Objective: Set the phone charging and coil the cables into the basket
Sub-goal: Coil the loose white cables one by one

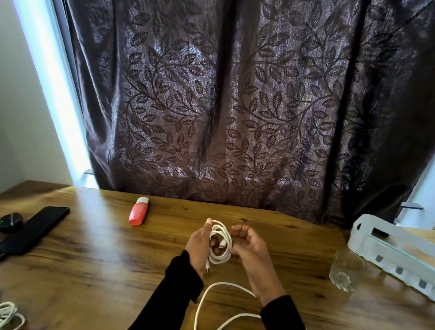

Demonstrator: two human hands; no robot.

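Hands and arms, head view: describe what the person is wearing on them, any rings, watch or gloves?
Both arms wear long black sleeves reaching the wrists. The left hand and right hand are bare: no gloves, and no rings or watch can be seen.

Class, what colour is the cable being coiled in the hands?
White cable, seen in the head view.

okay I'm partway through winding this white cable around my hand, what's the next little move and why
Probably another wrap: the right hand should draw up the slack and lay one more loop over the coil on the left hand. Much of the white cable trails loose on the table, so it isn't ready for the basket.
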